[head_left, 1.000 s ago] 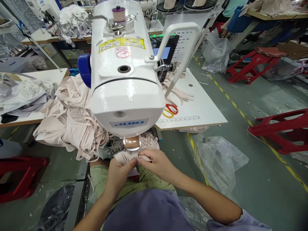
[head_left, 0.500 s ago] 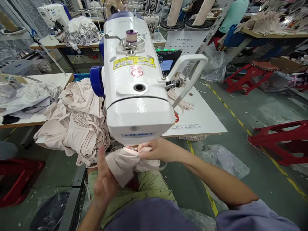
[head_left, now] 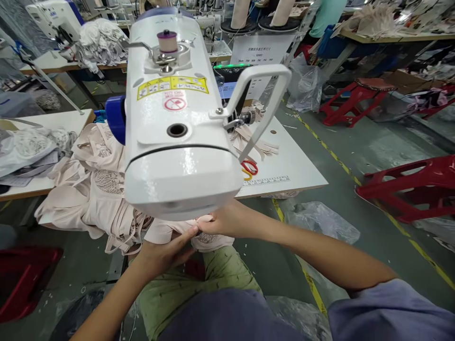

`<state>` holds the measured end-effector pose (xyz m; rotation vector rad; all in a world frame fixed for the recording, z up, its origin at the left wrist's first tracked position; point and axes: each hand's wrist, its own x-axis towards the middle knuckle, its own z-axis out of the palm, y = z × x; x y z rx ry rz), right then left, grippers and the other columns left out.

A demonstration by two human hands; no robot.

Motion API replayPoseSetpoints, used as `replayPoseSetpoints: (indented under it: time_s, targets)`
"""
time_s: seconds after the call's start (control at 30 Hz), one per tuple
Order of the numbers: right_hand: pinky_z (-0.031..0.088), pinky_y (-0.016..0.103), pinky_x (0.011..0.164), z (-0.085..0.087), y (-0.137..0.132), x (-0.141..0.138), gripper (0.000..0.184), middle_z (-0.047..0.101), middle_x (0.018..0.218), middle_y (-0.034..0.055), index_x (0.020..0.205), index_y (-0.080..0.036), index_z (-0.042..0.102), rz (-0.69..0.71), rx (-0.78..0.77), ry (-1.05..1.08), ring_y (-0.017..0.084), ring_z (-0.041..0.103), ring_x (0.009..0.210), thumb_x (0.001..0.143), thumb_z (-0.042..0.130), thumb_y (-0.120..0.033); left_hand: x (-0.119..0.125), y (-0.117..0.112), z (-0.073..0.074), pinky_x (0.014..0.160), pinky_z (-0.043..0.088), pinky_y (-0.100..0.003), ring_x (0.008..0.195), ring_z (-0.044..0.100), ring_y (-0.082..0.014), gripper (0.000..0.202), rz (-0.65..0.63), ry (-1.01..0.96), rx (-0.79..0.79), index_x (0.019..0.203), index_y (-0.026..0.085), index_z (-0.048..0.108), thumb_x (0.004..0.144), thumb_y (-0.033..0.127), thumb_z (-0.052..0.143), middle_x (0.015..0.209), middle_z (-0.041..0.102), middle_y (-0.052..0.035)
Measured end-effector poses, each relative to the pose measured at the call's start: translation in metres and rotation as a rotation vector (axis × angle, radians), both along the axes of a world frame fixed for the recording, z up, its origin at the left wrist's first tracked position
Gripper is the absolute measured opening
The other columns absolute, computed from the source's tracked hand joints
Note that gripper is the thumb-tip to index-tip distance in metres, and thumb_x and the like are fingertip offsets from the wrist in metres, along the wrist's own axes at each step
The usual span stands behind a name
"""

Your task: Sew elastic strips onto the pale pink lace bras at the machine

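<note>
A beige bra with lace hangs just under the head of the white sewing machine, at its front edge. My right hand pinches the fabric close below the machine head; part of its fingers is hidden behind the machine. From the left, my left hand holds the bra's cup edge, its fingertips almost meeting the right hand's. The needle area is out of sight beneath the machine head. Left of the machine lies a pile of beige bras, close to the piece in my hands.
On the white table to the right are red-handled scissors, a printed ruler scale and beige strips. Red stools stand on the floor at right. Plastic bags lie near the yellow floor tape. White garments sit at far left.
My left hand has moved up and right from beside the cup and closed on the fabric next to my right hand. The view has shifted, so the machine appears further left.
</note>
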<state>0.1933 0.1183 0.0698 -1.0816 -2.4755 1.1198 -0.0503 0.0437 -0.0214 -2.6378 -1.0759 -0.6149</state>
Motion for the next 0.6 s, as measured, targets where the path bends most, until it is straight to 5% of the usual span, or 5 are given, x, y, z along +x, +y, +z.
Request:
replayPoseSetpoints:
  time_s: [0.1,0.2,0.37,0.6]
  targets:
    - [0.041,0.03,0.075,-0.02,-0.008,0.008,0.015,0.067,0.097,0.0062,0.096,-0.019,0.069,-0.062,0.172,0.14,0.019,0.058,0.085,0.088,0.059,-0.027,0.004,-0.004,0.005,0.071,0.055,-0.03,0.056,0.06,-0.0154,0.061,0.046,-0.037,-0.121,0.15,0.028,0.043,0.092,0.032,0.062,0.088,0.073,-0.0042]
    - [0.04,0.042,0.098,-0.044,-0.017,0.013,0.022,0.063,0.125,0.0116,0.11,-0.023,0.07,-0.144,0.376,0.261,0.027,0.055,0.114,0.092,0.059,-0.031,0.014,-0.01,0.01,0.074,0.055,-0.029,0.065,0.064,-0.0177,0.058,0.114,-0.088,-0.269,0.148,0.028,0.045,0.092,0.033,0.059,0.088,0.072,-0.0054]
    - [0.045,0.041,0.096,-0.055,-0.019,0.01,0.017,0.069,0.106,0.0076,0.093,-0.024,0.074,-0.18,0.315,0.328,0.023,0.061,0.107,0.092,0.057,-0.022,0.032,-0.021,0.017,0.084,0.055,-0.032,0.091,0.069,-0.0248,0.057,0.239,-0.217,-0.41,0.146,0.031,0.049,0.09,0.033,0.061,0.103,0.073,-0.0085]
    - [0.045,0.039,0.097,-0.04,-0.015,0.008,0.01,0.07,0.102,0.0049,0.088,-0.022,0.074,-0.217,0.226,0.341,0.021,0.06,0.107,0.089,0.064,-0.02,0.045,-0.029,0.015,0.073,0.055,-0.028,0.083,0.071,-0.0246,0.055,0.29,-0.368,-0.467,0.144,0.028,0.052,0.09,0.032,0.062,0.102,0.074,-0.01]
